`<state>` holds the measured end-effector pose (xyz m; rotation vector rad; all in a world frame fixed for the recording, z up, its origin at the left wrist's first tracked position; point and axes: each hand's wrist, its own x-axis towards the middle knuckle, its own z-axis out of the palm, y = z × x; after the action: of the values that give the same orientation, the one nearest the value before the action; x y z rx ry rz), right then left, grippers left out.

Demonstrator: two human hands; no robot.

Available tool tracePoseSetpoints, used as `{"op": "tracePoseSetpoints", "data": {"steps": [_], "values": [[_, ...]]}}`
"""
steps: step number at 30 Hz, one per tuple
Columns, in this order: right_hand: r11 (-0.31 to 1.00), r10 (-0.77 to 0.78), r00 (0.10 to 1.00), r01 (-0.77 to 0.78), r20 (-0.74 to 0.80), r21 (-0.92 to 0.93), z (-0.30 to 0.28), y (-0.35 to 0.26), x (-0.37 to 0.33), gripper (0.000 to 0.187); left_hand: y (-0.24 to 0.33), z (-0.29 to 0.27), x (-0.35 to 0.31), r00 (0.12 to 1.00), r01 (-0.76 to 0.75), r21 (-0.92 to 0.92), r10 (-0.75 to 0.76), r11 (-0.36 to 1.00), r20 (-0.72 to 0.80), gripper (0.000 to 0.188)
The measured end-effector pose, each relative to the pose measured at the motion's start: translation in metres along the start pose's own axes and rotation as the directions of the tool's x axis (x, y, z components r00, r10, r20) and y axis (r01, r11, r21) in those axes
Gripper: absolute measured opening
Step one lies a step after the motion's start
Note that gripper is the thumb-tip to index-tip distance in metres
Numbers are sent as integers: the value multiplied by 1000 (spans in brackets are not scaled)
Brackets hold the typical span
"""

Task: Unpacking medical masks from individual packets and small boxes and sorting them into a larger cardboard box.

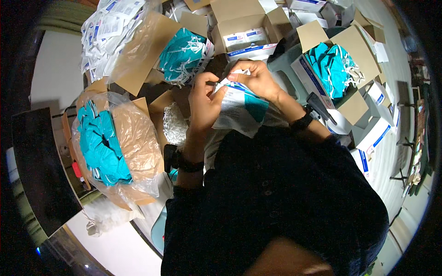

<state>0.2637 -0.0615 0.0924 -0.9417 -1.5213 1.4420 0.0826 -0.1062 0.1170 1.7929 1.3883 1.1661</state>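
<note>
Nearest, the person's dark top (271, 184) fills the lower middle, with a black band (186, 164) on the left wrist and another dark band (303, 121) on the right. Ahead of the chest, the left hand (205, 101) and right hand (258, 82) come together over a printed packet (234, 105), a teal piece showing at its lower right. The fingers of both hands grasp the packet's upper edge, the left thumb at its left corner and the right thumb just beside it. To the left, a plastic-lined carton (140, 138) holds a heap of teal folded pieces (102, 142); between it and the left hand lies a bundle of white cords (175, 125). Beyond the hands, slightly left, more teal pieces with white straps (183, 50) fill a box, while at the right an open carton (313, 79) holds a similar teal stack (329, 66). Farther off, small white boxes (245, 37) sit inside another open carton (237, 11), and a tall pile of white printed packets (110, 30) stands at the far left.
</note>
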Motion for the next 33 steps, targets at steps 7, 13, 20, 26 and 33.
{"op": "tracePoseSetpoints", "data": {"steps": [7, 13, 20, 26, 33], "values": [[970, 23, 996, -43, -88, -239, 7, -6, 5, 8, -10, 7, -2, 985, 6, 252, -48, 968, 164, 21], [955, 293, 941, -280, -170, 93, 23, 31, 24, 16, -8, 13, -3, 925, -334, 609, 375, 719, 65, 14], [912, 404, 811, -326, -422, 247, -5, 60, 55, 13, 35, 11, -20, 861, -487, 480, 492, 730, 127, 8], [492, 868, 454, -737, -199, 464, -20, 33, 38, 32, 51, -4, -27, 943, -260, 68, 268, 963, -196, 11], [354, 645, 763, -355, 49, 865, -15, 55, 20, 55, 39, -13, -21, 778, 141, -222, -246, 965, -578, 29]]}}
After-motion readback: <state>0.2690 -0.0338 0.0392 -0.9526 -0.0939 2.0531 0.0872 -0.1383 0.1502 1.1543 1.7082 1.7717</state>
